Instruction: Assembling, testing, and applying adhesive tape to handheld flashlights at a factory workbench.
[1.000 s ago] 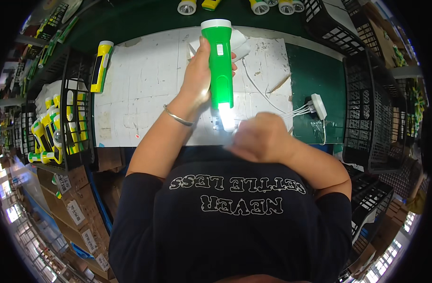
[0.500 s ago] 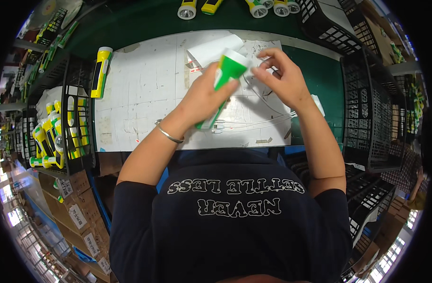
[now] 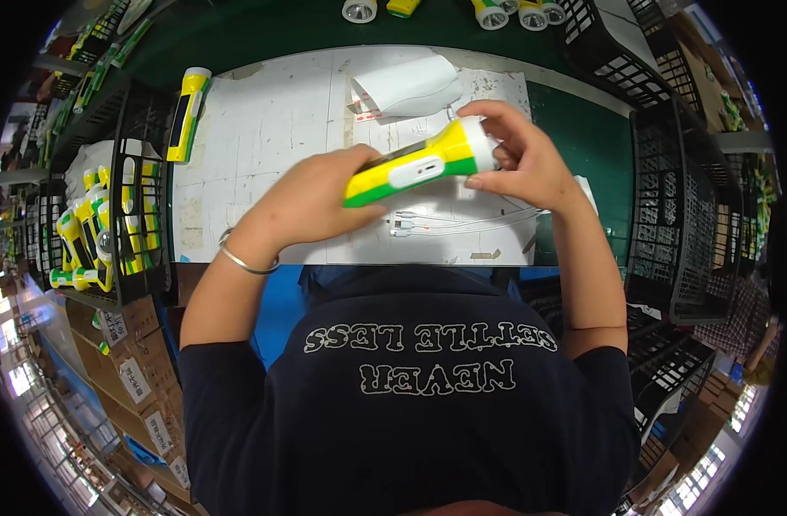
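A yellow and green flashlight [image 3: 385,183] with a white head lies slantwise above the work board, its oval white side panel in sight. My left hand [image 3: 312,196] is wrapped round its handle end. At the other end my right hand [image 3: 538,168] curls round the white head, thumb below and index finger above; its other fingertips are partly hidden behind the rim. Below the flashlight, several white cables [image 3: 462,225] with plugs at their left ends run to the right. A curled white sheet [image 3: 411,86] rests just beyond the hands.
Another yellow flashlight [image 3: 187,116] lies at the board's left edge. A black basket [image 3: 140,219] at the left holds several flashlights. Black crates [image 3: 677,206] stand at the right. More flashlights [image 3: 490,15] lie at the far edge of the green table [image 3: 264,39].
The flashlight has turned from steeply upright to nearly level, its head now toward the right. My left hand has shifted left. My right hand, earlier apart from it, has closed round the head.
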A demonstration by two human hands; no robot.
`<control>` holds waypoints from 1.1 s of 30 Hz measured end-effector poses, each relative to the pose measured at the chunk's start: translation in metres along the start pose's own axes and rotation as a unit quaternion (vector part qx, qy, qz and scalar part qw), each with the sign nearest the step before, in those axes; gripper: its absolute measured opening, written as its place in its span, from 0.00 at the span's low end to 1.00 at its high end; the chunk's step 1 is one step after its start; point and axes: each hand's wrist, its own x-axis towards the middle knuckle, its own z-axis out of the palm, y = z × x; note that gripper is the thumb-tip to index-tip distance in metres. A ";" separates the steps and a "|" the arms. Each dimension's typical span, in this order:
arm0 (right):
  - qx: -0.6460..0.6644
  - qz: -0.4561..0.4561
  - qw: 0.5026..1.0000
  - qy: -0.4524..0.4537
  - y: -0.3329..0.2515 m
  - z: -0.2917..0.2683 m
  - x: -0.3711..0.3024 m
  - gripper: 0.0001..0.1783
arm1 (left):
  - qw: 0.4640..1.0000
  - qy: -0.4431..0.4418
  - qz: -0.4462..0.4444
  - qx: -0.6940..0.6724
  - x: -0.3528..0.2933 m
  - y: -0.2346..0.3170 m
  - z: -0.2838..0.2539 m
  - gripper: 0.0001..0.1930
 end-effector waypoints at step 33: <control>0.070 0.056 0.982 0.169 0.048 0.041 0.012 0.12 | 0.965 0.256 -0.058 0.014 0.045 0.003 0.071 0.31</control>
